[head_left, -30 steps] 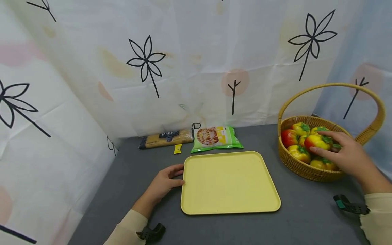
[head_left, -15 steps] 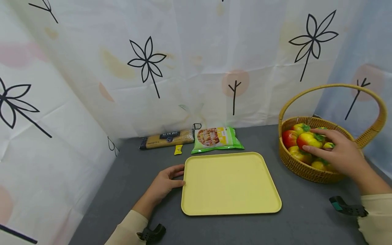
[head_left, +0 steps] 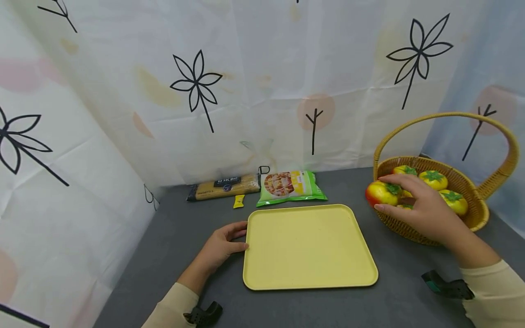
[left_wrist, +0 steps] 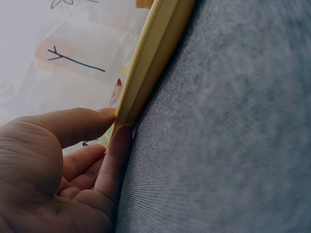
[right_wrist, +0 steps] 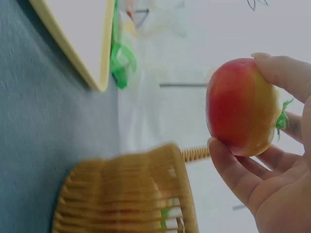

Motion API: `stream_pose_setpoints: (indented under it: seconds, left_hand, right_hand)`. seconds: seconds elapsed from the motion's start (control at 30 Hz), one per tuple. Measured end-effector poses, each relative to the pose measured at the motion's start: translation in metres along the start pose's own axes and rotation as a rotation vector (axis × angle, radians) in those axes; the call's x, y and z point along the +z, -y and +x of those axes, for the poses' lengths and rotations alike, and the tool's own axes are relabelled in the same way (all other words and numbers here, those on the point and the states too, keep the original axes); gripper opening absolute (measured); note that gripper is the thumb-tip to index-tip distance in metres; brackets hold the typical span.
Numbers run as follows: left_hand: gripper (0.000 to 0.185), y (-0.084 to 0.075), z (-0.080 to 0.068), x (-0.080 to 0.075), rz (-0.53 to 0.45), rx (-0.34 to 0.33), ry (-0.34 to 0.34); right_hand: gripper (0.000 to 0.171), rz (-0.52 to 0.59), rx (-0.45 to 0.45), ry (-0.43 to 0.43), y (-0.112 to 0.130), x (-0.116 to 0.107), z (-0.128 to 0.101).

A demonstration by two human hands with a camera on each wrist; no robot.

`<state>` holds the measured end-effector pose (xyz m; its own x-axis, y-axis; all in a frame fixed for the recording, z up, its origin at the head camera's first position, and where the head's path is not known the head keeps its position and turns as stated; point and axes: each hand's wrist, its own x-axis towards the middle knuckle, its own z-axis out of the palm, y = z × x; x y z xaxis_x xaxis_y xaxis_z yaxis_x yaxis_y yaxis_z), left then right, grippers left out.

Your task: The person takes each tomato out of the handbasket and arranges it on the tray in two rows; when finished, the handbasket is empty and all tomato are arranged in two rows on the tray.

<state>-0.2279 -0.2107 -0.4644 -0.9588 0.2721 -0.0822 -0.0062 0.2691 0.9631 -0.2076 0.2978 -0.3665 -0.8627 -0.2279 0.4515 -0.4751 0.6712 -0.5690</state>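
My right hand (head_left: 426, 212) holds a red-and-yellow fruit (head_left: 382, 193) with a green leafy top between thumb and fingertips, over the left rim of the wicker basket (head_left: 404, 230). Against the backdrop in the right wrist view, the fruit (right_wrist: 243, 108) appears raised above the basket. Several similar fruits (head_left: 434, 179) lie inside the basket; the forearm and hand cover part of it. At the left edge of the yellow tray (head_left: 309, 248) is my left hand (head_left: 221, 248). In the left wrist view its thumb touches the tray's rim (left_wrist: 148, 58), with a finger below it beside the tabletop.
Behind the tray lie a pack of spaghetti (head_left: 227, 186), a green-and-white food bag (head_left: 290, 186) and a small yellow packet (head_left: 239, 201). The basket's tall handle (head_left: 445, 115) arches over it. A patterned curtain (head_left: 262, 91) encloses the grey table (head_left: 197, 218) at the back and sides.
My right hand has taken hold of a fruit among those in the basket and carried it left to the basket's rim. The left hand and tray have stayed put.
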Motion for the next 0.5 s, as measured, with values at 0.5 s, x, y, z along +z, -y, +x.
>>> stream_pose_setpoints:
  seconds: [0.5]
  left_hand:
    - [0.070,0.001,0.000,0.000,-0.012,-0.011,-0.008]
  right_hand:
    - [0.055,0.066,-0.297,0.136,0.029,0.073,0.023]
